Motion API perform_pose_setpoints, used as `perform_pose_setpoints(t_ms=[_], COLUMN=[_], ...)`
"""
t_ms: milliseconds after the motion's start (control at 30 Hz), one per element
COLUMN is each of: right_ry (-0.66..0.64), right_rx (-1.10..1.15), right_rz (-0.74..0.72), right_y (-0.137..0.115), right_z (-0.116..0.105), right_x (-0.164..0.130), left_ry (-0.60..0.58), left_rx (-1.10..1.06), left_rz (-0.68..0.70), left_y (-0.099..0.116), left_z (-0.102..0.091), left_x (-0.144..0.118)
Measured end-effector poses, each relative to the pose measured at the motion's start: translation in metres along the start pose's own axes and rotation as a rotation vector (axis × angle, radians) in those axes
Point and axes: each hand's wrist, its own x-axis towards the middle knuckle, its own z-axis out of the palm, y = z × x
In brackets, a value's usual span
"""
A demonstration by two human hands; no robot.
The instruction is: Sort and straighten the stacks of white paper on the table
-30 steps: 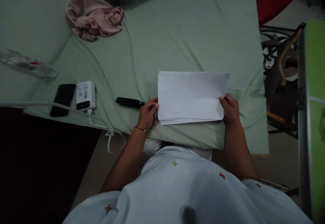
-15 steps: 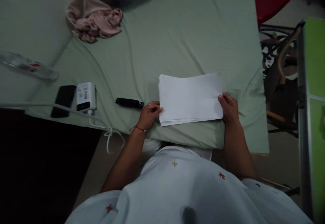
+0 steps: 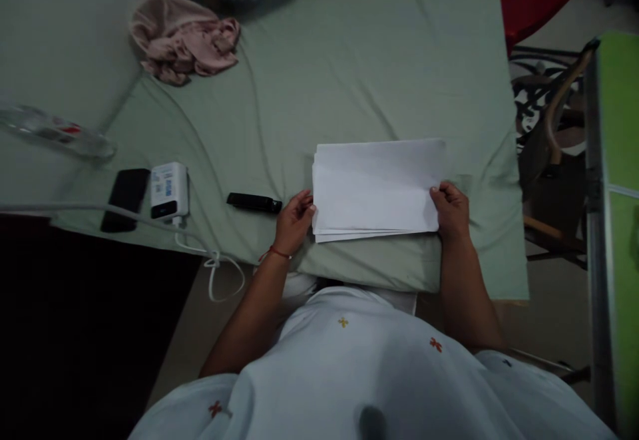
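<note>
A stack of white paper sheets is held between my two hands over the green cloth, its lower edges slightly uneven. My right hand pinches the right edge, thumb on top and fingers behind. At the left edge is my left hand, with curled fingers and the thumb against the sheets' side; its grip is partly hidden. A black stapler lies on the cloth just left of my left hand.
Further left lie a white power bank with a cable, a dark phone and a plastic bottle. A crumpled pink cloth rests at the back left. A red chair stands beyond the right edge of the green-covered table.
The top sheets have flattened from a bowed shape, and the stack's far edge has shifted slightly away and right. My left hand has moved up a little along the left edge.
</note>
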Motion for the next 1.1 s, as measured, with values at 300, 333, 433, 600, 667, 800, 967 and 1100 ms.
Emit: perform_pose_setpoints(t_ms=[300,333,433,600,667,800,967,1100], right_ry=[-0.002,-0.003,0.003,0.008,0.003,-0.004,-0.01,0.013], right_rx=[0.0,0.003,0.008,-0.002,-0.009,-0.049,-0.065,-0.053], right_rz=[-0.019,-0.02,-0.023,-0.02,-0.016,-0.027,-0.037,-0.035], right_y=[-0.001,-0.001,-0.001,-0.002,-0.002,-0.002,-0.001,-0.001], right_z=[0.0,0.0,0.0,0.001,0.001,0.001,0.001,0.001], right_x=[0.0,0.0,-0.001,0.0,0.0,-0.001,-0.001,0.0], left_ry=[0.056,0.047,0.042,0.084,0.093,0.117,0.119,0.11], left_rx=[-0.024,0.014,0.109,0.141,0.144,0.146,0.149,0.163], left_rz=[-0.021,0.019,0.12,0.161,0.161,0.153,0.149,0.143], left_y=[0.008,0.009,0.012,0.013,0.014,0.016,0.015,0.013], left_z=[0.001,0.001,0.0,0.0,0.001,0.003,0.004,0.003], left_x=[0.0,0.0,0.001,-0.002,-0.004,-0.006,-0.006,-0.005])
